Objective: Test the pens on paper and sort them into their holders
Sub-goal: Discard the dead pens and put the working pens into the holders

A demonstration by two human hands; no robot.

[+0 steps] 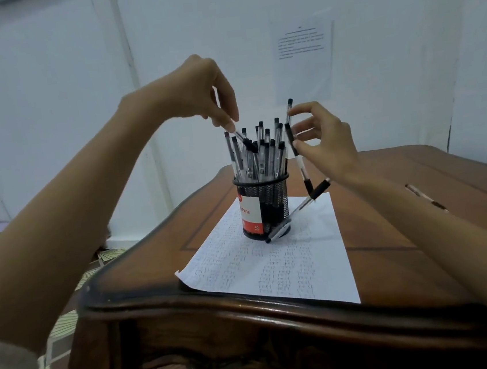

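Head view — left hand (196, 93) pinches one pen (248, 144) over one mesh holder (271, 205); right hand (324, 139) grips second pen (291, 140).

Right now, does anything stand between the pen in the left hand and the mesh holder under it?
Yes. The left hand pinches the pen tilted over the mesh holder, whose mouth is crowded with upright pens; their caps sit directly under it. No free gap shows plainly.
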